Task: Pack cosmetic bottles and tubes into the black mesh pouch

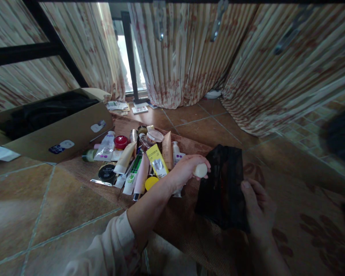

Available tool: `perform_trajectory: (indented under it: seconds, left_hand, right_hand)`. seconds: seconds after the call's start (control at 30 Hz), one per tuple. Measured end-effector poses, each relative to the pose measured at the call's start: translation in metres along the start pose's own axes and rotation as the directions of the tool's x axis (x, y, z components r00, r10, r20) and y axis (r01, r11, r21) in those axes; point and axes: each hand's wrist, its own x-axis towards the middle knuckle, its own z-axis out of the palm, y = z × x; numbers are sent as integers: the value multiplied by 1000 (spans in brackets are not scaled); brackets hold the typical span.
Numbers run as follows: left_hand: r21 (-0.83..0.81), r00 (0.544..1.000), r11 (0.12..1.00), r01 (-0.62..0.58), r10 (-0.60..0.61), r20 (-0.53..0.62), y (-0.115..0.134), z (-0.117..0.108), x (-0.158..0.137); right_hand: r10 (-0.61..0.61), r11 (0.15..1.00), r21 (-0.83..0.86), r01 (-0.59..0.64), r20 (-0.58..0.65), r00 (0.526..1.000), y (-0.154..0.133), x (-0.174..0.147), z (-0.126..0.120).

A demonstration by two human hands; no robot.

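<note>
Over brown matting (176, 224), left hand (186, 168) clasping pale round item (200, 170), right hand (258, 203) pinching black pouch (225, 188)

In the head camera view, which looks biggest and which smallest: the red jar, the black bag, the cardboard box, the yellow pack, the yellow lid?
1. Cardboard box
2. Black bag
3. Yellow pack
4. Red jar and yellow lid: too alike to rank.

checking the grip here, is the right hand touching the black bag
Touching: the head view shows the right hand at the black bag's right side, its thumb overlapping the edge.
</note>
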Motion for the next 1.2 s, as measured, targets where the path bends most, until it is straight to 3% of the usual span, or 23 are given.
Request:
perform_trajectory:
  seconds: [1.2]
  left_hand:
    - [15, 999, 999, 30, -30, -15, 2, 1, 0]
  right_hand:
    - [-69, 997, -27, 70, 13, 998, 0, 1, -1]
